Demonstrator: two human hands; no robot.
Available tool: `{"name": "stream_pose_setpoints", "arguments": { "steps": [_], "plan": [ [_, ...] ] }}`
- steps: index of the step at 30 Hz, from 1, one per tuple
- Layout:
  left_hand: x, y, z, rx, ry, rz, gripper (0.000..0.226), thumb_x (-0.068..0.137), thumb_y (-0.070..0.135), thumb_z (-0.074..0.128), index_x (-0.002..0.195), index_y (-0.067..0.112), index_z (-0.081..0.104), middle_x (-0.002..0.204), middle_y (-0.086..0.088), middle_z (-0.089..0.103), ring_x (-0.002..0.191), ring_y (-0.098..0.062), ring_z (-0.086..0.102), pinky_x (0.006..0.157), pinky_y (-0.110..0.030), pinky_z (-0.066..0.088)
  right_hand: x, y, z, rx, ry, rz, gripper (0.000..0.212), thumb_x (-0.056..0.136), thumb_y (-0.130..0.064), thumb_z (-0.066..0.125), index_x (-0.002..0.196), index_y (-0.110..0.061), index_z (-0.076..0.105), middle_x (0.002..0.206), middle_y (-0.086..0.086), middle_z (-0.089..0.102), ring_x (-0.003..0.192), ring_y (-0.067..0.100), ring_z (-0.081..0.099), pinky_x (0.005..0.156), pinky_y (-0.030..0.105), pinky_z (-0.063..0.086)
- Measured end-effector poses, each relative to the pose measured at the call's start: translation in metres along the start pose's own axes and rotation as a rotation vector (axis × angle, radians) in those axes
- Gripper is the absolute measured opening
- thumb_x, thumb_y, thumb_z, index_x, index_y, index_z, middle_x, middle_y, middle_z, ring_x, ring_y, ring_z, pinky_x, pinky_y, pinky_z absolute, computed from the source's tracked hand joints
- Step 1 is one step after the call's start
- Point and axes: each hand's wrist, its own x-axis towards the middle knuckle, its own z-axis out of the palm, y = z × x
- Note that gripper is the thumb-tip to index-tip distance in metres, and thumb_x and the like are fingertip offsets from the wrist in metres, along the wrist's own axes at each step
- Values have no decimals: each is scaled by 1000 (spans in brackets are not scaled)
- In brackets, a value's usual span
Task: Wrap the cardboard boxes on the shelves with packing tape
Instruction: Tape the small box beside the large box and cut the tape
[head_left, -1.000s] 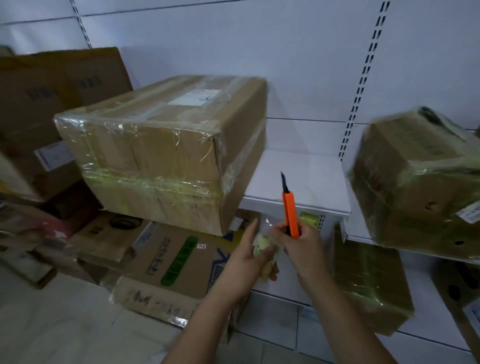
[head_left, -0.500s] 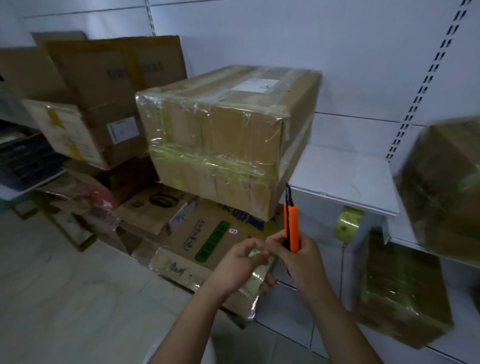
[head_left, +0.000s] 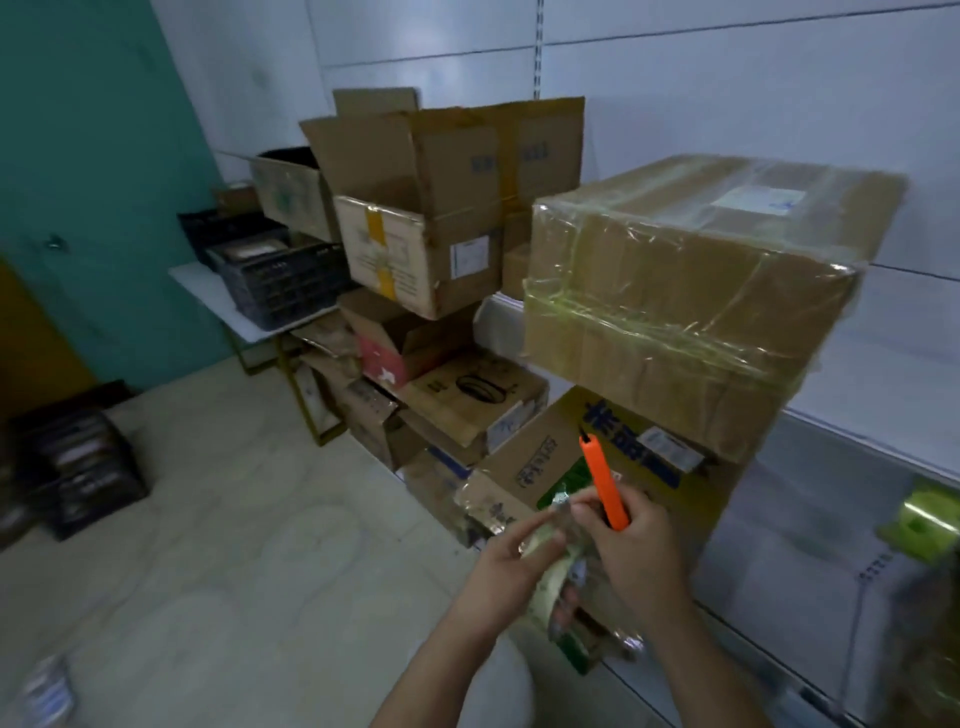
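— How is the light?

— Dim and cool, with a bluish cast on the white wall panels (head_left: 727, 78). It seems to fall from above: the top of the wrapped box (head_left: 691, 291) is paler than its front, and shadow sits under it.

— Any glare?

— Soft sheen on the box's film, a brighter glint on the tape roll on the shelf (head_left: 930, 519).

— And sharpness?

— Poor. Motion blur smears the whole view, worst at the right edge and the lower left floor (head_left: 208, 545). The wall seams bow, as a wide lens does.
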Motion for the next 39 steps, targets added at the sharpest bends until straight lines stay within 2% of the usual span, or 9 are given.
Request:
{"name": "stream_pose_setpoints", "arguments": {
  "steps": [3,7,10,12,16,23,26,32,39],
  "plan": [
    [-15,3,-13,-51,26,31,29,99,24,59,128,24,59,85,-8,73,66,-19,70,61,-30,58,0,-13,20,50,-27,-43,12,87,-17,72,82,-28,69,76,-6,68,74,9,64,67,24,51],
    [-21,-5,-35,-13,50,93,41,98,22,60,138,30,51,107,-14,71,77,-27,73,68,-37,60,-1,-17,47,183,-61,42,5,91,-20,68,89,-25,69,81,-6,70,72,-1,64,57,9,46],
    [-21,-13,-55,0,56,81,55,95,21,64,143,34,40,116,-13,69,89,-28,74,76,-40,61,-6,-19,64,258,-59,83,5,92,-21,67,92,-26,66,86,-6,71,78,-1,66,62,13,49],
    [-26,-16,-71,-2,79,106,61,93,24,66,146,33,38,109,-13,73,92,-28,74,82,-41,60,-10,-23,74,275,-62,64,6,92,-20,67,92,-26,66,85,-7,71,80,0,68,63,13,52],
    [-21,-6,-114,-9,179,247,42,97,20,60,138,27,52,84,2,71,86,-15,70,77,-24,55,-4,-50,95,295,-60,0,3,93,-20,66,94,-22,66,88,-11,71,84,2,70,72,20,57],
    [39,24,-244,-59,252,299,28,103,16,51,127,27,59,102,1,73,93,-8,69,73,-19,52,45,-113,173,230,121,-110,5,94,-14,64,93,-19,66,87,3,69,79,15,68,74,28,57],
    [68,43,-313,83,229,332,28,101,22,56,126,33,59,103,8,70,97,-4,66,84,-24,54,63,-136,219,201,222,-107,11,94,-16,64,88,-26,66,86,-1,69,81,16,67,79,35,56],
    [132,100,-415,554,212,506,38,98,28,58,135,34,50,117,19,53,110,-1,52,101,-35,48,102,-178,280,230,373,-97,13,95,-15,63,89,-26,65,81,-6,68,80,11,67,79,31,53],
    [210,165,-433,848,184,773,53,95,31,61,144,31,41,139,7,41,131,-11,34,111,-36,39,160,-189,293,344,569,-65,19,95,-15,62,83,-29,63,81,-1,65,81,23,64,82,42,53]
  ]
}}
